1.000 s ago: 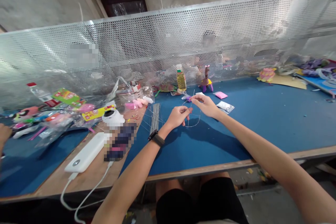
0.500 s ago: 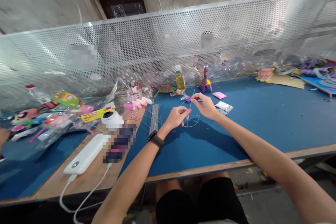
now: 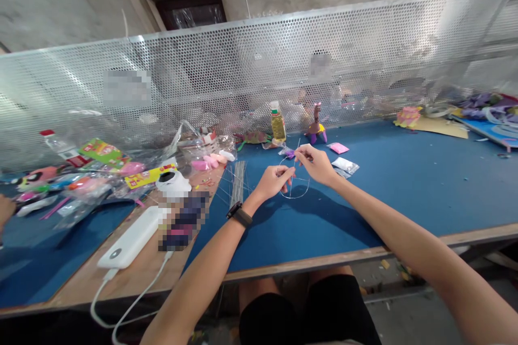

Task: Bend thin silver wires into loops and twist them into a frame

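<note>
Both my hands are raised over the blue table mat [image 3: 404, 188], pinching a thin silver wire [image 3: 297, 194] bent into a loop that hangs below them. My left hand [image 3: 273, 180], with a black watch at the wrist, pinches the loop's left side. My right hand [image 3: 318, 163] pinches the wire's upper ends, which stick up above the fingers. A bundle of straight wires [image 3: 238, 180] lies on the mat just left of my left hand.
A yellow bottle [image 3: 278, 124], a small purple toy figure [image 3: 316, 126], a pink packet [image 3: 339, 147] and a white packet [image 3: 345, 164] sit beyond my hands. Plastic bags of colourful bits [image 3: 101, 172], a white power bank [image 3: 131, 237] and a perforated metal screen [image 3: 259, 81] lie left and behind.
My right hand rose slightly, then came back down toward the left hand, working the wire; the loop stays between both hands.
</note>
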Available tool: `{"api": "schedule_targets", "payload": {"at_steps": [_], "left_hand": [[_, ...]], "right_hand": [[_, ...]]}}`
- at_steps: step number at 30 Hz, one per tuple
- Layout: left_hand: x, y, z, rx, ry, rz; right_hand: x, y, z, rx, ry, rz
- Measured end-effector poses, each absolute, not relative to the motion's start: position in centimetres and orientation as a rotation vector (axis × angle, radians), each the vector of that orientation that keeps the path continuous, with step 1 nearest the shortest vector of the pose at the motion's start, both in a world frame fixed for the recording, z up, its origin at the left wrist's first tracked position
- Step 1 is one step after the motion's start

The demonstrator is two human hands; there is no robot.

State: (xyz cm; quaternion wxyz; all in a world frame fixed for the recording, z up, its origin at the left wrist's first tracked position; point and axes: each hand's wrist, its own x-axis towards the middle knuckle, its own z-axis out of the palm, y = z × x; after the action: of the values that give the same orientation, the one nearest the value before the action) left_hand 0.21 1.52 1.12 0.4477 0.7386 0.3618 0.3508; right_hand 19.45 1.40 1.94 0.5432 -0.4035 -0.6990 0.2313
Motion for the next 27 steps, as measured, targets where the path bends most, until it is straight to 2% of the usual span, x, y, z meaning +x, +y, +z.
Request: {"api": "schedule_targets", "payload": {"at_steps": [14, 27], "left_hand": [[0.5, 0.6, 2.8, 1.636, 0.875, 0.993], [1.0, 0.6, 2.0, 1.486, 0.911, 0.964]], "right_hand": [[18.0, 0.5, 3.2, -0.883, -1.434, 0.887], [18.8, 1.3, 2.2, -0.961, -1.493, 0.926]]}}
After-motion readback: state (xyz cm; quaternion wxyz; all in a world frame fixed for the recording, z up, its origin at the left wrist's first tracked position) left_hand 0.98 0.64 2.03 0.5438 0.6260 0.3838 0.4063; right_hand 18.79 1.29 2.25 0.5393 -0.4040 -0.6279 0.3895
